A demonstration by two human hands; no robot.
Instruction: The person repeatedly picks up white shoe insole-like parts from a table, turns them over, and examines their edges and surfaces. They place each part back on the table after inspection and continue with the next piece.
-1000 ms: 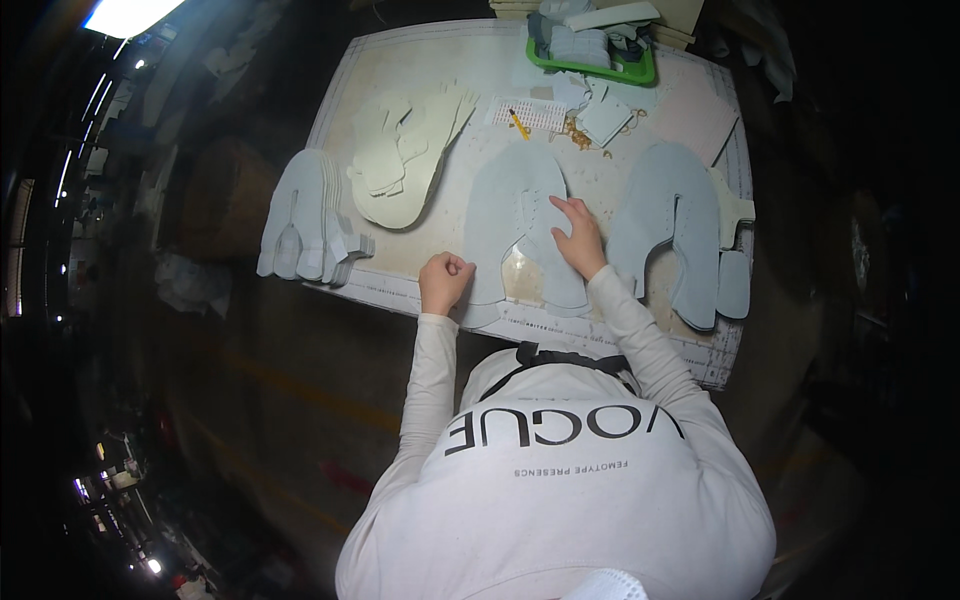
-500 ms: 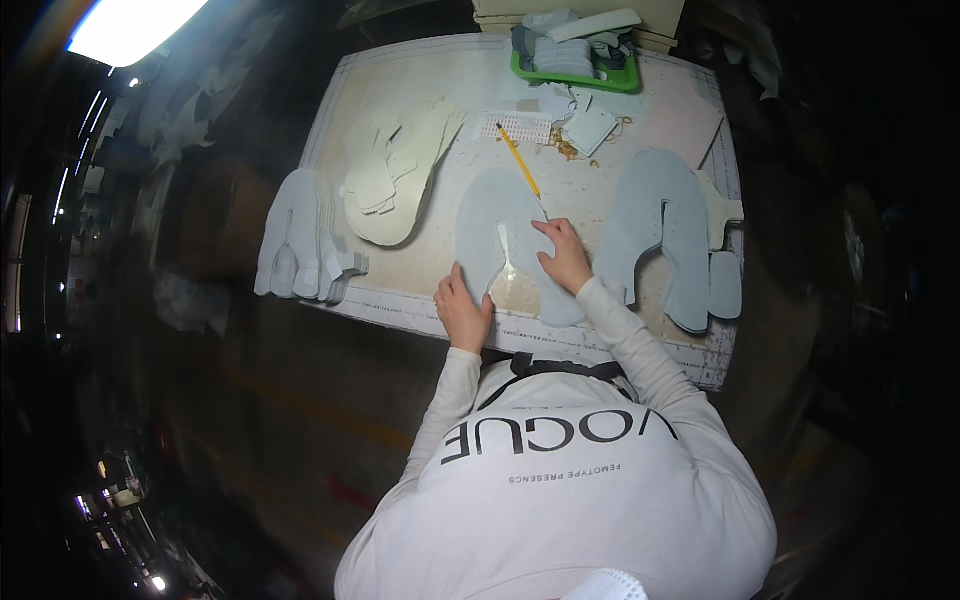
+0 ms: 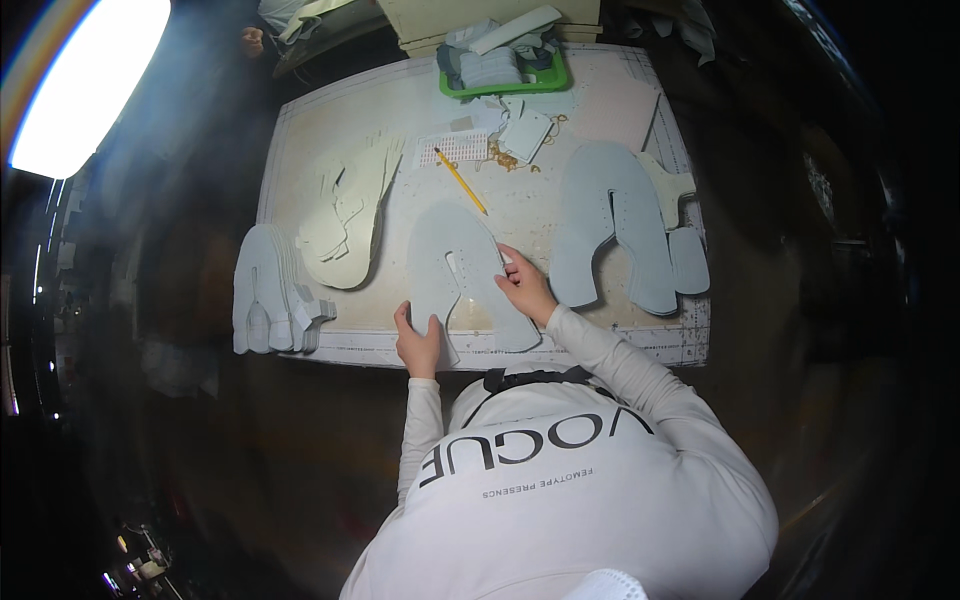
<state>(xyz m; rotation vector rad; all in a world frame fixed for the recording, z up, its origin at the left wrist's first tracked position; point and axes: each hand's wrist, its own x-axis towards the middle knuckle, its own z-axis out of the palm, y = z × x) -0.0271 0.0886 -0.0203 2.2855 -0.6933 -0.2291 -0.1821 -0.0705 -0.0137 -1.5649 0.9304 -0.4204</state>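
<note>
A pale blue-grey horseshoe-shaped piece (image 3: 437, 240), like a shoe upper, lies flat in front of me with its curve away from me. A slit and small holes run down its middle. My left hand (image 3: 418, 340) rests at the lower left leg of the piece, thumb and forefinger apart. At its right edge is my right hand (image 3: 525, 288), fingers curled, with a slim whitish bit showing between them; most of it is hidden. Right of that hand lies a stack of similar blue-grey pieces (image 3: 585, 200). A yellow pencil (image 3: 462, 182) lies beyond the middle piece.
Cream-coloured pieces (image 3: 372, 215) are heaped on the table (image 3: 300, 130) at left. More grey pieces (image 3: 262, 275) stand fanned at the left edge. A green tray (image 3: 550, 80) of scraps sits at the back, near rubber bands (image 3: 503, 158) and a pink sheet (image 3: 620, 110).
The view has shifted, so the table sits further left and lower. Beneath my hands, the middle piece now shows a narrower gap between its legs. My right hand has moved to its outer right edge.
</note>
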